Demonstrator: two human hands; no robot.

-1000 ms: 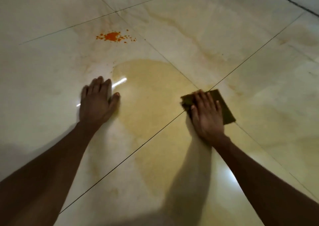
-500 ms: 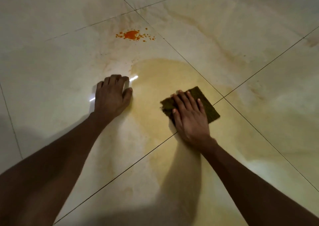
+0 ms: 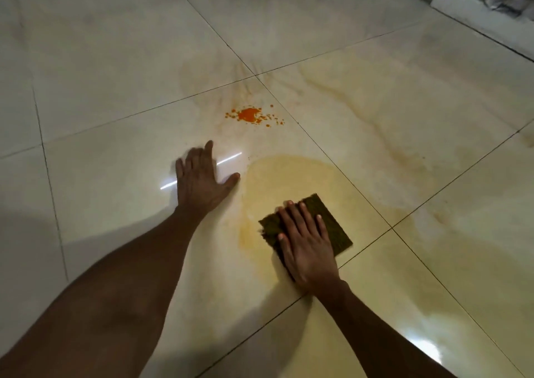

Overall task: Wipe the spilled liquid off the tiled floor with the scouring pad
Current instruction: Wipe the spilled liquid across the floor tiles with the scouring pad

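The scouring pad (image 3: 313, 224) lies flat on the tiled floor (image 3: 115, 59) under the right hand (image 3: 306, 244), inside the yellowish puddle (image 3: 291, 175) and near its edge on the side of the left hand (image 3: 199, 178). Since a second ago the pad has slid across the wet patch towards the left hand, away from the crossing of the grout lines that now sits to the right of the right hand. A darker rim of liquid shows just beside the pad on the left-hand side, so the stroke seems to push the spill as much as lift it; most of the puddle is not yet wiped.

The right hand presses the pad with straight, slightly spread fingers, palm down, gripping nothing. The left hand rests flat on dry tile just outside the puddle, fingers extended and thumb out, and its fingertips are blurred. It has shifted a little and looks like a brace for the body.

Beyond the left hand's fingertips lies a small orange splatter (image 3: 250, 115), well apart from the pad. Far beyond the right hand, a pale frame (image 3: 462, 0) leans at the floor's edge.
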